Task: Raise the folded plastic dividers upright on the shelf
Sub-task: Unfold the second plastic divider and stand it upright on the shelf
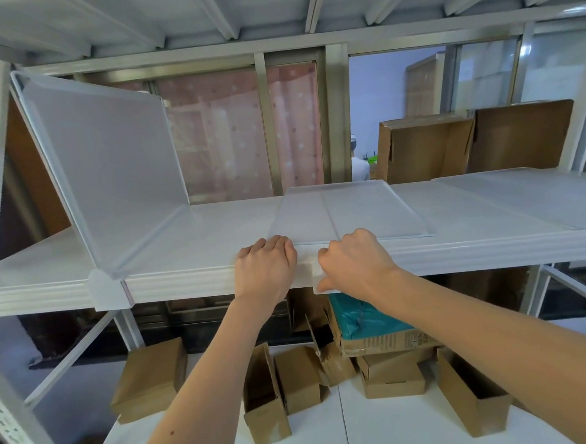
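Note:
A translucent white plastic divider lies folded flat on the white shelf, in the middle. My left hand has its fingers curled over the shelf's front edge at the divider's near left corner. My right hand pinches the divider's front clip at the shelf lip. Another divider at the left stands raised, leaning a little to the left. A third divider lies flat at the right.
Two brown cardboard boxes stand at the back right of the shelf. The lower shelf holds several small open cardboard boxes and a carton with teal plastic. A window frame sits behind the rack.

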Demonstrator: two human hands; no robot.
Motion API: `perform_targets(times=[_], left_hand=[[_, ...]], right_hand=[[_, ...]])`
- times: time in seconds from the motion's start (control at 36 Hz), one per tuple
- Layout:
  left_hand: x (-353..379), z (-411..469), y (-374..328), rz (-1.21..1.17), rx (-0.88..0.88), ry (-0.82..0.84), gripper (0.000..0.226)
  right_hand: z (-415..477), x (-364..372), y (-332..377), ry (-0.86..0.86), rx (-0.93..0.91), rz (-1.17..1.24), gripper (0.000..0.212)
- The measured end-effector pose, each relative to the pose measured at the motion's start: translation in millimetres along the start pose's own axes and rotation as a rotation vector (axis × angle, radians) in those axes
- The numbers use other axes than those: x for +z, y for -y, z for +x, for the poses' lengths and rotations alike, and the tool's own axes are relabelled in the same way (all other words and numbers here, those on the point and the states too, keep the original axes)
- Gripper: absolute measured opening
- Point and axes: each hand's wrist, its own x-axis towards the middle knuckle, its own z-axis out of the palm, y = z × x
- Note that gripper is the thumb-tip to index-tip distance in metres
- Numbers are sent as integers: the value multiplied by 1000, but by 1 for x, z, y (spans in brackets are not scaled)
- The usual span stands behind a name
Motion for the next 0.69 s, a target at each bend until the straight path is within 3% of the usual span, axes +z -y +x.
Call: perform_targets(times=[0.11, 0.22, 0.44, 0.69], left_hand=[[1, 0, 2, -31, 0, -34, 38], [3, 1, 3, -9, 27, -54, 34], [11, 4, 4, -105, 19, -30, 46], [-8, -19, -61, -210, 407, 17, 76]], right_hand=[[-18, 11, 1, 48, -86, -43, 27], [-28, 14, -26, 24, -42, -7, 46], [-36, 25, -41, 39, -21, -16, 44], [-41, 38, -55, -45, -18, 72, 47]])
